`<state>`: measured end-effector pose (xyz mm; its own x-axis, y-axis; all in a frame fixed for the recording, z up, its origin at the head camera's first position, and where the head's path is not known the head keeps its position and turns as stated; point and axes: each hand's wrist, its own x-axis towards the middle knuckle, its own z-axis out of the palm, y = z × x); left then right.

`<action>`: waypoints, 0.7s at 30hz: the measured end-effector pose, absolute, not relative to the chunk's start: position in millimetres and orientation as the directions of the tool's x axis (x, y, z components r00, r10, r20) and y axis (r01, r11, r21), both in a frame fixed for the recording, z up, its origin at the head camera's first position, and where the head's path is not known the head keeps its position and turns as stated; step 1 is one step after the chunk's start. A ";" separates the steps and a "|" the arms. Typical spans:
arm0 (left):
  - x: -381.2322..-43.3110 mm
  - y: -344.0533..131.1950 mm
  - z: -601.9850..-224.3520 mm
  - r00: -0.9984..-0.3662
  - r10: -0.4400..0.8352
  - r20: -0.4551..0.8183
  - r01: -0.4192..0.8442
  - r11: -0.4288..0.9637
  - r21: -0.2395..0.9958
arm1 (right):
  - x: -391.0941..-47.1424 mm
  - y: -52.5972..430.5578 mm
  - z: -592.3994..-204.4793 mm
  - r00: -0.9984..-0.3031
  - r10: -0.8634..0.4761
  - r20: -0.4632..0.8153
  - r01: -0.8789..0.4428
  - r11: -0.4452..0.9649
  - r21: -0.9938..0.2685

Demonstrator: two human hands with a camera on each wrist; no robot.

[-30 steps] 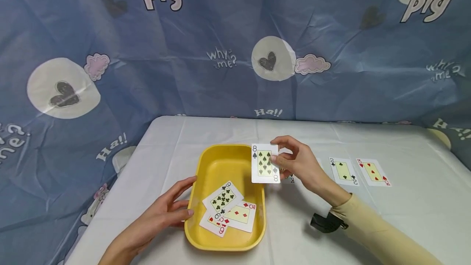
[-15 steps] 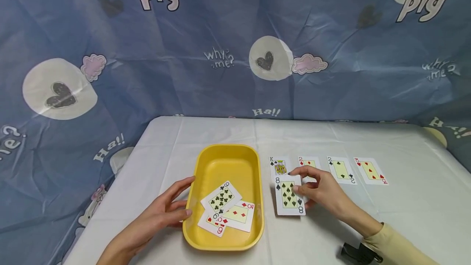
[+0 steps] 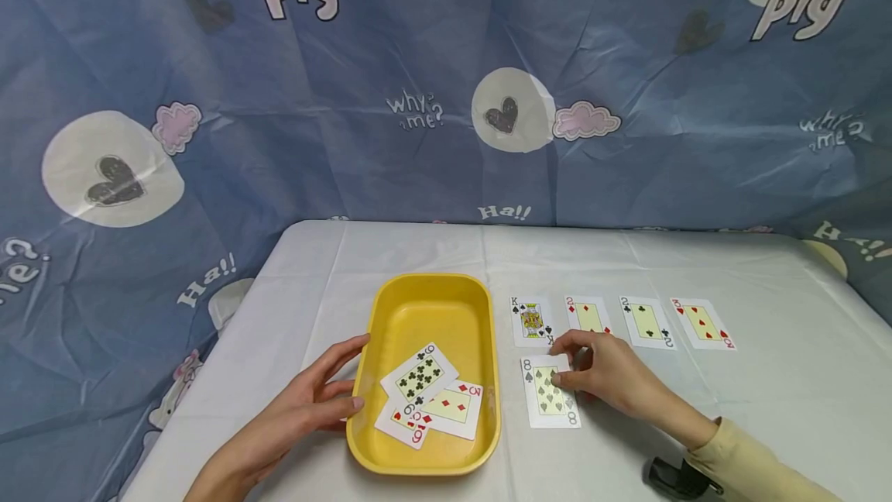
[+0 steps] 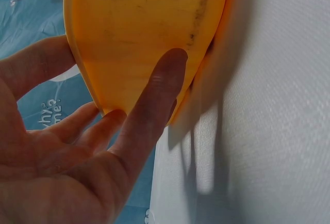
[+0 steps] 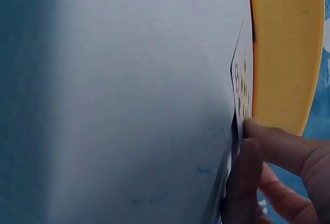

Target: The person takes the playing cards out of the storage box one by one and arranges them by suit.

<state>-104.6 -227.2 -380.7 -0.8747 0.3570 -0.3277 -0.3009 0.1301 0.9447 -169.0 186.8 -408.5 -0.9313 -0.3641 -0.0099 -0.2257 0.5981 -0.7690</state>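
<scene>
My right hand point(image 3: 613, 374) pinches the eight of spades point(image 3: 540, 413) at its upper right edge, low over the white table to the right of a yellow tray point(image 3: 423, 308). In the right wrist view, thumb and fingertips meet at the near end of the same card point(image 5: 240, 79), which shows almost edge-on. My left hand point(image 3: 307, 401) rests against the tray's left side, fingers spread and relaxed. Close up in the left wrist view, its fingertips touch the tray's outer wall point(image 4: 139, 33). Inside the tray lie the nine of clubs point(image 3: 418, 374), the three of diamonds point(image 3: 460, 409) and a partly covered heart card point(image 3: 404, 432).
Behind my right hand runs a row of face-up cards: king of spades point(image 3: 532, 320), two of diamonds point(image 3: 587, 312), two of clubs point(image 3: 644, 320) and three of hearts point(image 3: 700, 324). A black strapped device point(image 3: 672, 479) sits at the right sleeve. Blue printed cloth point(image 3: 418, 161) hangs behind the table.
My right hand has carried the eight of spades from above the tray's right rim rightward and down toward the table, below the king of spades. The left hand and tray stay put.
</scene>
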 end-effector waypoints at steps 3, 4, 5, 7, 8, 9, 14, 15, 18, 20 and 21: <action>-104.6 -226.8 -380.7 -0.876 0.354 -0.328 -0.301 0.130 0.945 | -168.8 186.3 -408.9 -0.931 -0.365 0.021 -0.265 0.634 -0.726; -104.6 -226.7 -380.6 -0.876 0.353 -0.328 -0.301 0.130 0.945 | -168.7 186.2 -409.0 -0.931 -0.365 0.024 -0.269 0.637 -0.723; -104.6 -226.5 -380.6 -0.877 0.352 -0.328 -0.302 0.131 0.944 | -168.4 186.1 -409.1 -0.930 -0.366 0.024 -0.268 0.633 -0.726; -104.5 -226.4 -380.3 -0.877 0.351 -0.329 -0.302 0.131 0.944 | -168.1 185.7 -409.4 -0.929 -0.369 0.023 -0.267 0.627 -0.732; -104.5 -226.4 -380.1 -0.877 0.350 -0.329 -0.302 0.131 0.944 | -168.0 185.5 -409.5 -0.929 -0.370 0.022 -0.266 0.624 -0.735; -104.5 -226.5 -379.9 -0.877 0.351 -0.328 -0.300 0.131 0.945 | -167.9 185.4 -409.7 -0.928 -0.371 0.023 -0.266 0.621 -0.737; -104.6 -226.6 -379.5 -0.876 0.359 -0.322 -0.293 0.134 0.947 | -166.9 184.7 -409.8 -0.927 -0.375 0.016 -0.257 0.605 -0.754; -104.6 -226.5 -379.5 -0.876 0.358 -0.323 -0.294 0.134 0.946 | -166.7 184.2 -409.4 -0.926 -0.378 0.020 -0.260 0.598 -0.758; -104.5 -226.2 -379.5 -0.878 0.353 -0.324 -0.295 0.135 0.946 | -167.1 181.4 -407.2 -0.922 -0.384 0.043 -0.274 0.571 -0.774; -104.5 -225.8 -379.6 -0.880 0.350 -0.322 -0.292 0.135 0.947 | -167.9 178.6 -404.5 -0.911 -0.405 0.074 -0.303 0.537 -0.787; -104.4 -225.6 -379.7 -0.881 0.350 -0.319 -0.290 0.135 0.948 | -168.3 176.8 -402.9 -0.905 -0.416 0.084 -0.310 0.512 -0.801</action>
<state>-104.4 -225.6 -379.7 -0.8809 0.3498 -0.3190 -0.2897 0.1345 0.9476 -168.3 176.8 -402.9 -0.9053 -0.4164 0.0839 -0.3098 0.5121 -0.8011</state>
